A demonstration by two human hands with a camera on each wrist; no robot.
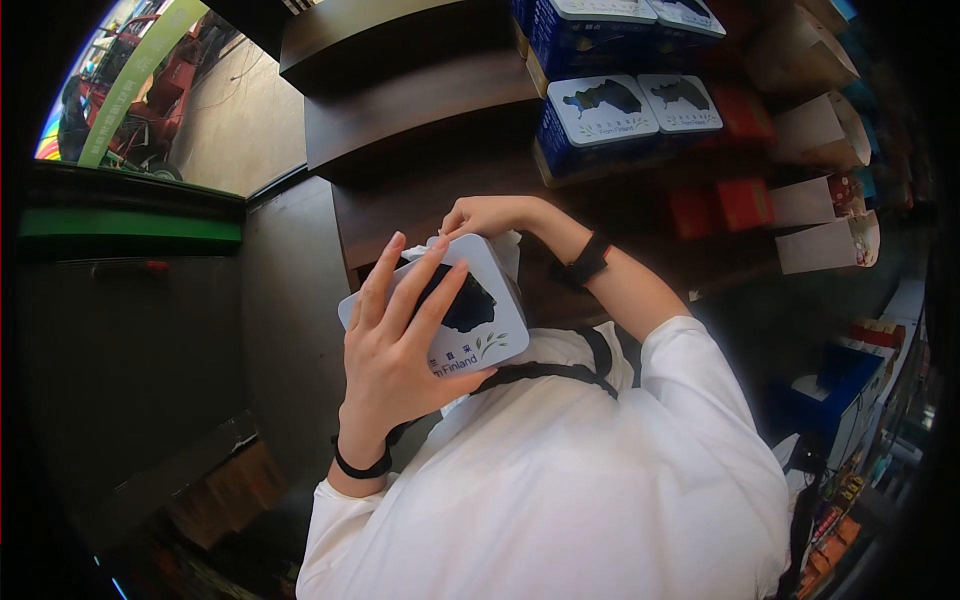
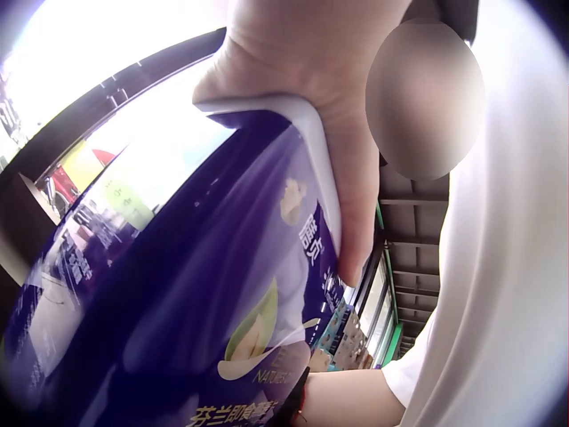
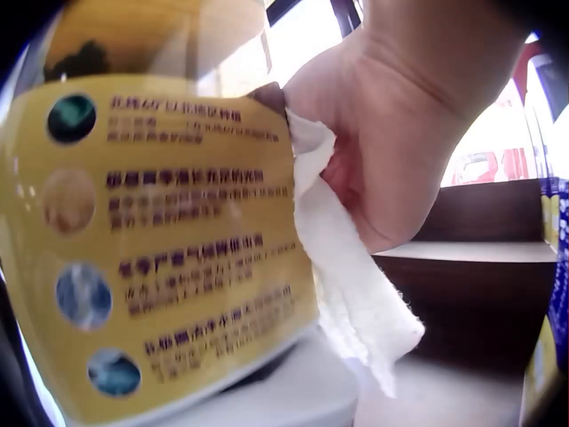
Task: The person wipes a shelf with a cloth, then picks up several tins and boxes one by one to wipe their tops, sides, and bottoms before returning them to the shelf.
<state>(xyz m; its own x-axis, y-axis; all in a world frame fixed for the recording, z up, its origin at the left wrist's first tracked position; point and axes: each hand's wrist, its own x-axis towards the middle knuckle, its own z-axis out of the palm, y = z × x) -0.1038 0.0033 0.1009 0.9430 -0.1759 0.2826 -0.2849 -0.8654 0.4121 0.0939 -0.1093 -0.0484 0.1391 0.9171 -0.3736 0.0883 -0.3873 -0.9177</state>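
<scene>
A square tin with a white lid (image 1: 507, 335), marked with a dark map shape and leaf print, is tilted in front of the person's chest. My left hand (image 1: 378, 365) holds it from above, fingers spread over the lid and thumb along the near edge. The left wrist view shows a glossy dark blue side (image 2: 178, 294) under that hand. At the tin's far side, my right hand (image 1: 490, 213) pinches a white tissue (image 3: 342, 258) against it. A yellow printed side (image 3: 196, 205) faces the right wrist camera. The right fingertips are mostly hidden behind the tissue and the tin.
Dark wooden shelves (image 1: 420, 130) rise in steps ahead. Matching blue tins (image 1: 610, 112) stand on them to the right, beside red boxes (image 1: 735, 205) and pale paper bags (image 1: 815, 205). A grey panel (image 1: 292, 290) and a green ledge (image 1: 130, 232) lie to the left.
</scene>
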